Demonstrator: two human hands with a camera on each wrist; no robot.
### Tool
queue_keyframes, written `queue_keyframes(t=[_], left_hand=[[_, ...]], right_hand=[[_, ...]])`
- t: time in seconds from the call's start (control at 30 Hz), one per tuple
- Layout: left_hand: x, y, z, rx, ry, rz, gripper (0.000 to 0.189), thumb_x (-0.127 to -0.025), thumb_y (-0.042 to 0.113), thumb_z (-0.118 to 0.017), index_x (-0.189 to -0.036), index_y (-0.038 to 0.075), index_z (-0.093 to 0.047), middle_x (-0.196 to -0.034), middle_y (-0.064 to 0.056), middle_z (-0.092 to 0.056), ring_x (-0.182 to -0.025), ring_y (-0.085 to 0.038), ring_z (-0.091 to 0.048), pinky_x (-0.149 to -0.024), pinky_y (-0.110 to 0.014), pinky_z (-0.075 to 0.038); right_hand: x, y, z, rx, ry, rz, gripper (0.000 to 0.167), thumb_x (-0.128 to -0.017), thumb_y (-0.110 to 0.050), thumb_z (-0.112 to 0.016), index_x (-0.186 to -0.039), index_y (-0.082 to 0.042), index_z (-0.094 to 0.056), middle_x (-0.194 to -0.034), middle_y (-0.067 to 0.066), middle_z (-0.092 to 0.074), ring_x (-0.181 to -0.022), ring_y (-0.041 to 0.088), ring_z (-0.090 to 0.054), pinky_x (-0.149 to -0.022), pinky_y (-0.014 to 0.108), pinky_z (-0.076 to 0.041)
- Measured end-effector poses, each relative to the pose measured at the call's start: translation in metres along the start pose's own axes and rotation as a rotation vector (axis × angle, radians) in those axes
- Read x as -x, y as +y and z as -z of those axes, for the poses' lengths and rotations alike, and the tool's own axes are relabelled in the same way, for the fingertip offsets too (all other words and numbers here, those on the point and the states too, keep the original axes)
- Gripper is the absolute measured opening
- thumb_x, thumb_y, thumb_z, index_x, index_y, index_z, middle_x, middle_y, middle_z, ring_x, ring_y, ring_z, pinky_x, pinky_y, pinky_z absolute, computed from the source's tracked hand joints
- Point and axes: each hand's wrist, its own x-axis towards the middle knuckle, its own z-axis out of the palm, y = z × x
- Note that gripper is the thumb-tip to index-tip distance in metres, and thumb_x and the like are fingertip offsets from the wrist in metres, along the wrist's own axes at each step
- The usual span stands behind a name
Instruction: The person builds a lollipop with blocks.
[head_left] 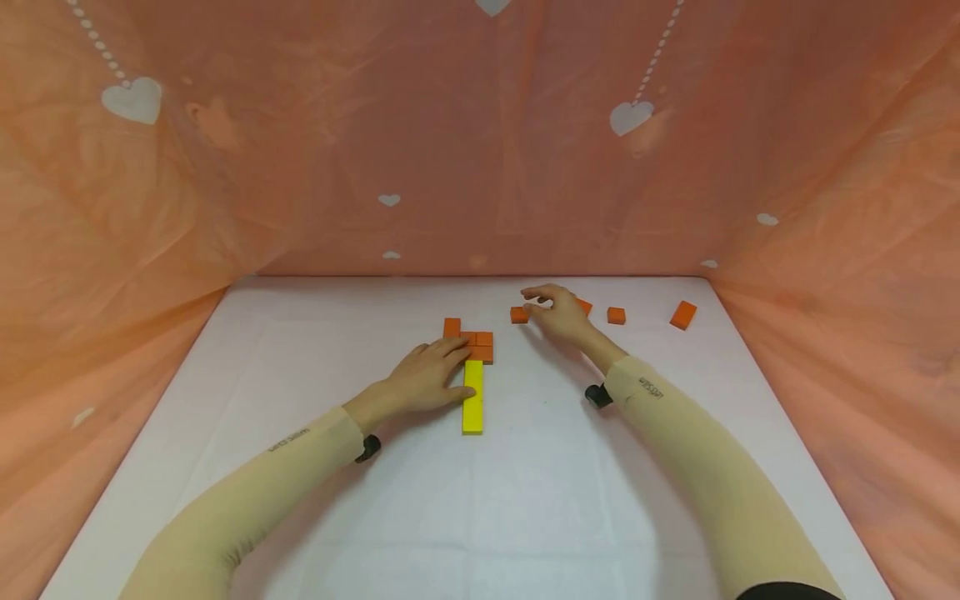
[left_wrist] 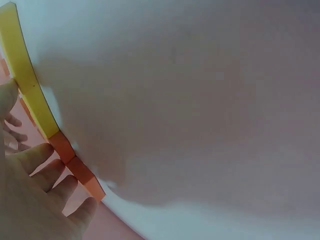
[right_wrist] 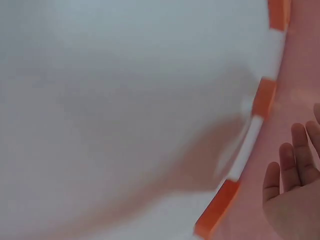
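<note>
On the white table, a cluster of small orange blocks (head_left: 483, 354) sits against the far end of a long yellow block (head_left: 472, 417). My left hand (head_left: 425, 377) rests beside them, fingertips touching the orange blocks and thumb on the yellow block. In the left wrist view, fairly straight fingers line the edge of the orange blocks (left_wrist: 82, 171). Farther right, my right hand (head_left: 558, 315) is beside a single small orange block (head_left: 519, 315), its thumb tip close to that block. The right wrist view shows its fingers (right_wrist: 302, 165) loosely extended; the thumb is hidden there.
Behind the right hand lies a partly covered orange block (head_left: 584, 307). Two more loose ones, a small orange block (head_left: 616, 316) and a longer orange block (head_left: 682, 315), lie to the right. A pink curtain with hearts (head_left: 480, 167) borders the table's back and sides.
</note>
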Motion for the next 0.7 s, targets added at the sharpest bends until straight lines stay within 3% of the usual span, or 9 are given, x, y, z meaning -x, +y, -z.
queue_keyframes(t=[0.23, 0.4, 0.57, 0.7], left_hand=[[0.000, 0.001, 0.000, -0.001, -0.014, 0.007, 0.078, -0.100, 0.053, -0.063, -0.159, 0.006, -0.041, -0.169, -0.013, -0.030, -0.154, -0.034, -0.030, -0.122, -0.060, -0.028], [-0.002, 0.001, 0.002, -0.018, -0.026, 0.015, 0.079, -0.100, 0.055, -0.062, -0.160, 0.007, -0.041, -0.169, -0.013, -0.031, -0.155, -0.033, -0.029, -0.123, -0.059, -0.027], [-0.004, 0.001, 0.002, -0.029, -0.023, 0.014, 0.080, -0.099, 0.056, -0.063, -0.159, 0.007, -0.042, -0.168, -0.013, -0.033, -0.154, -0.033, -0.031, -0.122, -0.059, -0.029], [-0.004, 0.001, 0.002, -0.018, -0.029, 0.020, 0.080, -0.099, 0.055, -0.064, -0.159, 0.007, -0.042, -0.168, -0.013, -0.033, -0.154, -0.034, -0.031, -0.122, -0.059, -0.029]], right_hand=[[0.011, 0.026, 0.031, 0.096, 0.082, 0.007, 0.037, -0.102, -0.010, -0.062, -0.138, 0.000, -0.065, -0.140, 0.022, -0.061, -0.132, 0.041, -0.052, -0.113, 0.055, -0.041], [0.021, 0.048, 0.058, 0.129, 0.121, -0.026, 0.038, -0.102, -0.008, -0.060, -0.138, 0.002, -0.064, -0.141, 0.024, -0.060, -0.130, 0.043, -0.052, -0.111, 0.056, -0.042], [0.030, 0.066, 0.074, 0.151, 0.114, -0.032, 0.038, -0.104, -0.008, -0.059, -0.140, 0.004, -0.062, -0.143, 0.027, -0.058, -0.132, 0.046, -0.051, -0.111, 0.059, -0.043], [0.031, 0.073, 0.075, 0.209, 0.073, -0.027, 0.040, -0.105, -0.012, -0.061, -0.142, 0.003, -0.061, -0.145, 0.027, -0.057, -0.136, 0.048, -0.047, -0.116, 0.060, -0.037]])
